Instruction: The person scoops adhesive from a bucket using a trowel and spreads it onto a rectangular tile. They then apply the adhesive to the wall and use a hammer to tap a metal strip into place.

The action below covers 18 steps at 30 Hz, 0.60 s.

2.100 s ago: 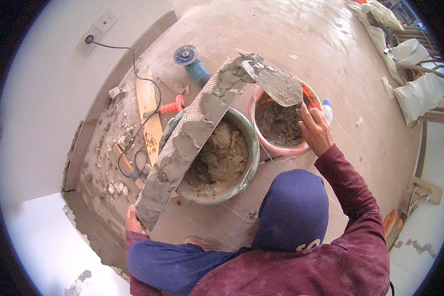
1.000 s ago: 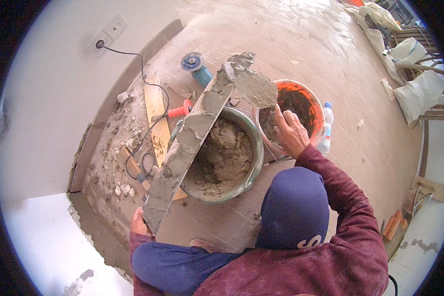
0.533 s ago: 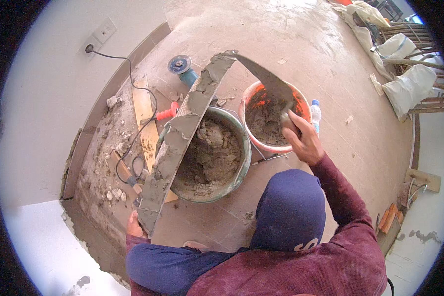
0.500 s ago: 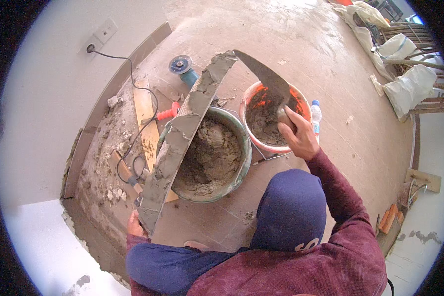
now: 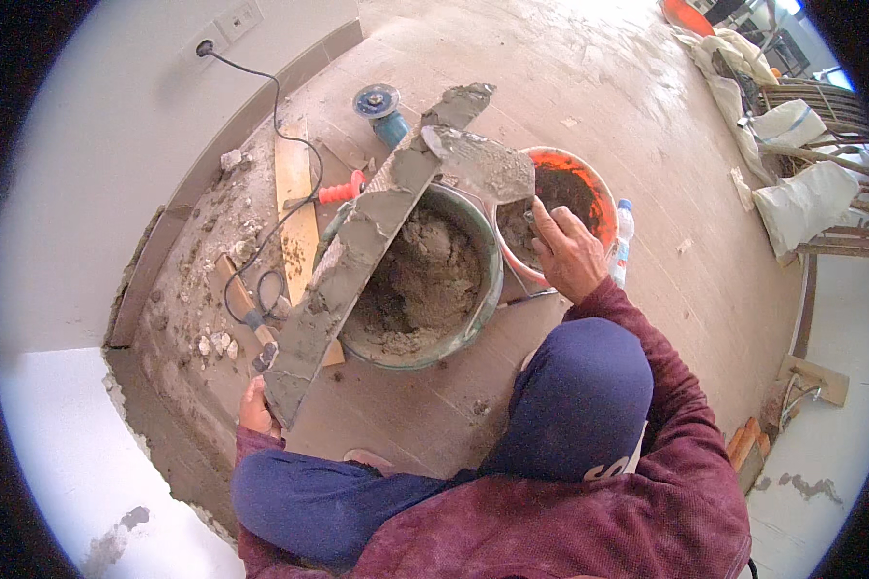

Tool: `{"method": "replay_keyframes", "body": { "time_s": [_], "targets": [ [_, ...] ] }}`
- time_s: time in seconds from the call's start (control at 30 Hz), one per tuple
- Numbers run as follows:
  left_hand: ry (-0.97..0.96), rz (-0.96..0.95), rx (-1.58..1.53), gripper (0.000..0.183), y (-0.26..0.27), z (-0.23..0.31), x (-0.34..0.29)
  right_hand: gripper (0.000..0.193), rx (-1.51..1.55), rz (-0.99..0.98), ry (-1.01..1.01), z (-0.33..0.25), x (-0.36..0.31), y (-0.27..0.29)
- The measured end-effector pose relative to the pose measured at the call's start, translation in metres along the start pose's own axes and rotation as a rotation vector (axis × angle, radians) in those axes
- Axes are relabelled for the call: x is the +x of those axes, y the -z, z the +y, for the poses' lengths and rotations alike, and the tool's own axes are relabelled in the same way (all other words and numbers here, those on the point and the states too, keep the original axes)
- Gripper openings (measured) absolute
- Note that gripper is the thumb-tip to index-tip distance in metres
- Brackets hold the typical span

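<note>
My left hand point(image 5: 257, 407) grips the near end of a long, narrow tile strip point(image 5: 333, 277). Grey mortar covers its upper face, and it slants up and away over a green bucket point(image 5: 497, 280) with mortar point(image 5: 430, 270) inside. In my right hand point(image 5: 572, 253) is a trowel, closed in the fingers; its blade point(image 5: 497, 169), smeared with mortar, reaches left to the strip near the far end. The handle is mostly hidden by my hand. Behind that hand stands a white bucket point(image 5: 601, 198) with orange inside and mortar in it.
An angle grinder point(image 5: 381, 111) lies beyond the green bucket, near a red-handled tool point(image 5: 343, 191). At left are a wooden board point(image 5: 294, 222), a hammer point(image 5: 246, 307), a black cable point(image 5: 278, 96) and rubble. A plastic bottle point(image 5: 623, 236) stands by the white bucket; sacks point(image 5: 801, 198) lie far right.
The trowel has swung from over the white bucket leftward onto the strip's far part, its blade turned flatter. My right hand moved slightly down. The left hand still holds the strip.
</note>
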<state>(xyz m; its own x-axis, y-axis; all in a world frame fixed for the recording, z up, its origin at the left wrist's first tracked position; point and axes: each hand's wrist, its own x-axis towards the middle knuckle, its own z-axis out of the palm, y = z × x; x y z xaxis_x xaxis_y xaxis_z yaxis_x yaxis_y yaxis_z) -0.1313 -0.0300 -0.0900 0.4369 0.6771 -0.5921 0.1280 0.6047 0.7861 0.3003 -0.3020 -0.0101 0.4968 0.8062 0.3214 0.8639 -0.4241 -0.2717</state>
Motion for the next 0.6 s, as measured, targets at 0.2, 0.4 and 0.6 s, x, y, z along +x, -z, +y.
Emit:
{"method": "replay_keyframes", "body": {
  "time_s": [0.2,0.4,0.6],
  "targets": [
    [-0.053,0.048,0.160,0.031,-0.009,0.011,-0.007,0.046,-0.078,-0.132,-0.010,0.034,-0.050,0.074],
    [0.020,0.031,0.289,0.035,-0.003,0.010,-0.007,0.029,-0.217,-0.631,-0.025,0.077,-0.013,0.125],
    [0.004,0.102,0.294,0.035,-0.008,0.004,0.001,0.016,-0.506,-0.918,0.117,0.091,0.037,0.051]
  ]
}}
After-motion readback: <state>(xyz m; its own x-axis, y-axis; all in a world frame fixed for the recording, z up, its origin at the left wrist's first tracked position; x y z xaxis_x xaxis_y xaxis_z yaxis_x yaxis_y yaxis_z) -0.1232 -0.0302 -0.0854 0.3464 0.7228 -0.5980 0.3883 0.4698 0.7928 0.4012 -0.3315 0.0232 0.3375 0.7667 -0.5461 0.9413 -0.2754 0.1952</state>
